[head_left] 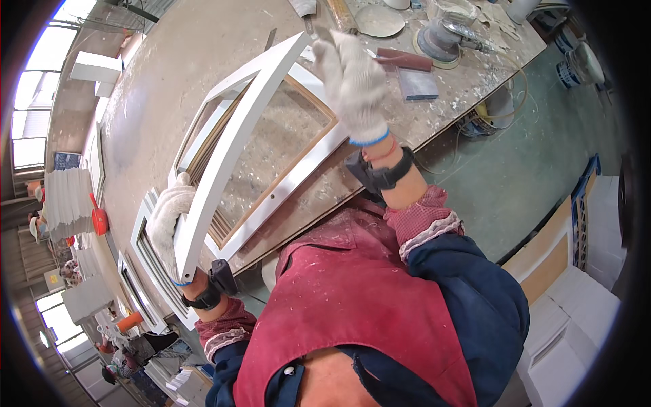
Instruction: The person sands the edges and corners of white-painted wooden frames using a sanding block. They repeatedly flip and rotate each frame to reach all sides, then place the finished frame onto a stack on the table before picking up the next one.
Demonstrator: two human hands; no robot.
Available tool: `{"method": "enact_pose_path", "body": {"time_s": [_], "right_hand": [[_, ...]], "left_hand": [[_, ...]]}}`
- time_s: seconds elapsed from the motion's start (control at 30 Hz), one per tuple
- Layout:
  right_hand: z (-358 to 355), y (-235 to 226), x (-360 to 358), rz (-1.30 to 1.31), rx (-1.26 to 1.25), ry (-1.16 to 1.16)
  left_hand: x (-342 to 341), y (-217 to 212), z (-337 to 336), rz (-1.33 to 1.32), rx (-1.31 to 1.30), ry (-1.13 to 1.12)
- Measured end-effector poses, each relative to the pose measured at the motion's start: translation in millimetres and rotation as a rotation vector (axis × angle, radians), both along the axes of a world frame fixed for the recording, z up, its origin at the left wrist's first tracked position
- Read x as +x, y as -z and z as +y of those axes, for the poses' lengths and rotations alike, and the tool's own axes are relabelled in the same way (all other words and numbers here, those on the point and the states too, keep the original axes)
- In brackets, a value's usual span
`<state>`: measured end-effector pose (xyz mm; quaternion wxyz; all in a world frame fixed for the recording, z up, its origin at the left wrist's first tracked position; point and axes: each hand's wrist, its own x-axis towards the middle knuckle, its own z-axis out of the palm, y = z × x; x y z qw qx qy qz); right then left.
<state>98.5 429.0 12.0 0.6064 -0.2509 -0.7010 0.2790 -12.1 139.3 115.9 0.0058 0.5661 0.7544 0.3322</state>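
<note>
My left hand (pixel 169 216), in a white knitted glove, is closed around the near end of a white rectangular frame (pixel 234 149). This frame stands tilted up on its edge. Under and beside it a second white frame (pixel 271 190), with a brown inner strip, lies flat on the workbench. My right hand (pixel 354 85), gloved alike, is raised by the far end of the tilted frame. Its fingers are stretched out, slightly blurred, and nothing shows in them. Whether they touch the frame I cannot tell.
A round orbital sander (pixel 437 46), a brown roll (pixel 405 60), a flat grey block (pixel 418 84) and a round plate (pixel 380 21) lie on the bench (pixel 224 34). More white frames (pixel 152 230) lean left. A bucket (pixel 494 108) stands below the bench edge. People work at far left.
</note>
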Motion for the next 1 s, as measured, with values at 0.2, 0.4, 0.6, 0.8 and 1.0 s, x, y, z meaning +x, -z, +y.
{"method": "enact_pose_path", "body": {"time_s": [0.2,0.4,0.6,0.8,1.0], "right_hand": [[16,8,15,-0.075,-0.24,-0.1],[-48,-8,21,0.167,0.012,-0.453],[-44,-6,4,0.305,-0.043,-0.509],[0,-6,1,0.139,0.034,-0.263],[9,-11,8,0.243,-0.315,-0.397]], "left_hand": [[-8,4,-1,-0.003,0.032,-0.023],[-9,14,-2,0.009,0.067,-0.064],[-8,5,-2,0.016,-0.011,-0.073],[-9,1,-7,-0.071,0.044,-0.061],[-18,3,-17,-0.064,0.093,0.002]]}}
